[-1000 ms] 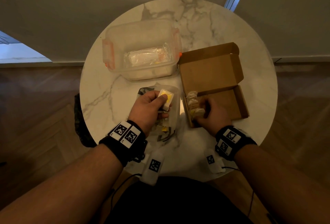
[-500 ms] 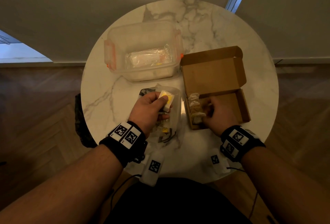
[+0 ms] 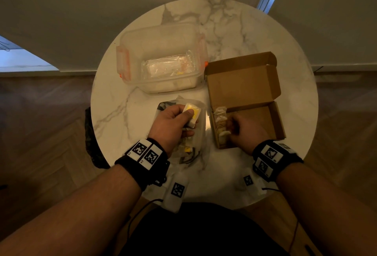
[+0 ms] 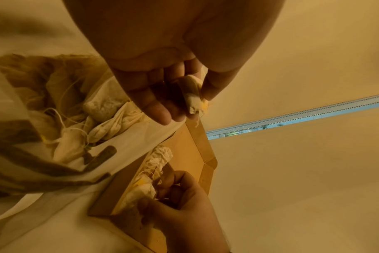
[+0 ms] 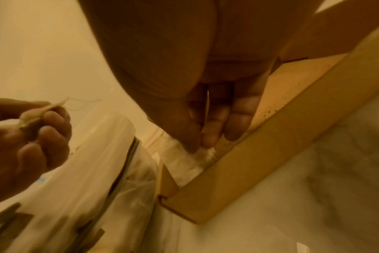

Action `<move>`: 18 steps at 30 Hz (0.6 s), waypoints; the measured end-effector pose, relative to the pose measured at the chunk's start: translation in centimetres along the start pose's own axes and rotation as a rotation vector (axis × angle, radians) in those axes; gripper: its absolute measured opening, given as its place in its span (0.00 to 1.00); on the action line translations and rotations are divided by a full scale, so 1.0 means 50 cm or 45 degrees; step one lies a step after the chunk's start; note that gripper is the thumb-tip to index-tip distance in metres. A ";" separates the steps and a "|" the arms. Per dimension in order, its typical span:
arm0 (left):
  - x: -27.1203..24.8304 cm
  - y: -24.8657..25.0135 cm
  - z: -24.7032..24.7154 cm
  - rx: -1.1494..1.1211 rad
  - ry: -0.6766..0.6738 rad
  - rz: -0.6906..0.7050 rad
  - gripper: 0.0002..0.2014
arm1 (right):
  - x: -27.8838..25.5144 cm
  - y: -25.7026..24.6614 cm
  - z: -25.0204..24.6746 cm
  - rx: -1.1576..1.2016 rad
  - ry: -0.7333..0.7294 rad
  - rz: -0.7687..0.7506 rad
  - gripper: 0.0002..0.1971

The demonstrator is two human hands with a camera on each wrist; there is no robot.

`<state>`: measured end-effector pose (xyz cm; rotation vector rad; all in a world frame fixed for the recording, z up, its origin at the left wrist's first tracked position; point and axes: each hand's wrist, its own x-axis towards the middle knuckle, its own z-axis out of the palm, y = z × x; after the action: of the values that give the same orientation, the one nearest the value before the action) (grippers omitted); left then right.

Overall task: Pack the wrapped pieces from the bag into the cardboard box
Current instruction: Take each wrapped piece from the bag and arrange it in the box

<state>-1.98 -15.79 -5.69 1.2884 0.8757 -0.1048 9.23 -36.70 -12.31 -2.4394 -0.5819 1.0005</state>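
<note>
My left hand (image 3: 183,119) hovers over the clear plastic bag (image 3: 195,145) and pinches a white and yellow wrapped piece (image 3: 192,111) between thumb and fingers; the piece (image 4: 193,92) shows clearly in the left wrist view. More wrapped pieces (image 4: 76,137) lie inside the bag. The open cardboard box (image 3: 255,117) sits to the right, with several wrapped pieces (image 3: 221,121) stacked at its left end. My right hand (image 3: 234,127) is inside the box, fingers curled, thumb and fingertips pinching a wrapped piece (image 5: 197,159) there.
A clear plastic container (image 3: 161,60) with orange clips stands behind the bag, holding a plastic packet. The box lid (image 3: 242,84) stands open at the back. Everything rests on a round marble table (image 3: 126,113), whose edge is near my body.
My right hand has shifted slightly to the right inside the box, showing more of the stacked pieces. My left hand still holds its piece in about the same place.
</note>
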 end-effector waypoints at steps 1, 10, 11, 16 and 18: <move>0.001 0.000 0.001 0.002 -0.001 0.000 0.07 | 0.001 0.001 0.002 0.010 0.039 0.012 0.12; 0.004 -0.008 0.006 -0.003 0.002 -0.019 0.06 | 0.015 0.025 0.025 0.029 0.003 0.123 0.41; 0.003 -0.009 0.007 0.002 0.003 -0.023 0.06 | 0.024 0.025 0.028 -0.008 -0.019 0.110 0.41; 0.001 -0.007 0.013 0.011 -0.006 -0.028 0.06 | 0.041 0.007 0.036 -0.127 -0.079 -0.020 0.35; 0.000 -0.004 0.014 0.008 -0.010 -0.026 0.06 | 0.037 0.012 0.041 -0.210 -0.063 -0.048 0.35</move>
<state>-1.73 -16.43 -5.85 1.2843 0.8822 -0.1286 9.03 -35.72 -14.95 -2.5413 -0.7515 1.0378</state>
